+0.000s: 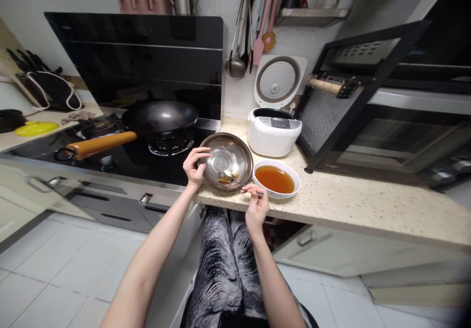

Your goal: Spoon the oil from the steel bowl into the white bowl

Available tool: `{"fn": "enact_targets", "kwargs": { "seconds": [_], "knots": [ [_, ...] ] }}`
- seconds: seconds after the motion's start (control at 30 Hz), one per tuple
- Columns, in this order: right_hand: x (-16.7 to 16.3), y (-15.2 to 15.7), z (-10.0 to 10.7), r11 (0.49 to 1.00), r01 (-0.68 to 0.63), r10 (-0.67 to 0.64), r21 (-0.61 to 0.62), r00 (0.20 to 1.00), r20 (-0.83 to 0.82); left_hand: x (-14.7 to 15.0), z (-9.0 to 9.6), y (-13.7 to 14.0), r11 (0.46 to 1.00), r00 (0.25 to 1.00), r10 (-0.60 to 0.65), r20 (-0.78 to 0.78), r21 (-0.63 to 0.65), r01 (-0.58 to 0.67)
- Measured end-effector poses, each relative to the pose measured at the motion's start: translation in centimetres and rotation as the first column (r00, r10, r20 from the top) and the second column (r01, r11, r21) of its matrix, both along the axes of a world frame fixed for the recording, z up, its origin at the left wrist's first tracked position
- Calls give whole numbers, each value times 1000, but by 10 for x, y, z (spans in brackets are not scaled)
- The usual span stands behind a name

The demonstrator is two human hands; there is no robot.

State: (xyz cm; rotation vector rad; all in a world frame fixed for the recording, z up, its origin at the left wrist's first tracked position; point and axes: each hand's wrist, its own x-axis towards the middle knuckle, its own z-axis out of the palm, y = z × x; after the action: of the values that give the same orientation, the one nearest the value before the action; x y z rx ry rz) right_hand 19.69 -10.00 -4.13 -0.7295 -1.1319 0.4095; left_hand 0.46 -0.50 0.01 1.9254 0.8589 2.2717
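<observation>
Front-left of the white rice cooker (274, 140), a shiny round steel bowl (230, 144) is showing amber patches; the left hand (194, 168) is gripping its rim, the right hand (256, 210) pinching a silvery metal spoon (228, 176).

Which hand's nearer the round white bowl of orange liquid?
Right: the right hand is beside the white bowl; the left hand is farther left, at the round silver metal bowl.

The speckled countertop (353, 205) carries a steel bowl (244, 158) at left, a white bowl (281, 194) beside it, a rice cooker (272, 141) (lid (278, 80) raised) on the far side, and a black rack (340, 126) at right.
</observation>
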Motion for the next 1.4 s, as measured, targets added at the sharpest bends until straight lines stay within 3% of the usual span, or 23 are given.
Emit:
{"fn": "enact_targets", "kwargs": {
  "seconds": [0.47,0.7,0.97,1.17,1.4],
  "knots": [
    [20,-15,36,983,172,-166,55,981,-99,-1,-3,2,1000,1000,-18,19,9,18],
    [36,-17,42,956,281,-268,90,954,-135,-1,-3,1,1000,1000,18,8,-23,-18],
    [50,-12,30,911,380,-394,161,917,60,-1,-3,2,1000,1000,21,17,-18,-20],
    [58,-7,22,899,336,-404,282,885,233,-1,-2,1,1000,999,-23,33,15,22],
    [69,-5,17,887,235,-420,398,771,478,-1,-2,2,1000,999,-26,32,16,25]
  ]
}}
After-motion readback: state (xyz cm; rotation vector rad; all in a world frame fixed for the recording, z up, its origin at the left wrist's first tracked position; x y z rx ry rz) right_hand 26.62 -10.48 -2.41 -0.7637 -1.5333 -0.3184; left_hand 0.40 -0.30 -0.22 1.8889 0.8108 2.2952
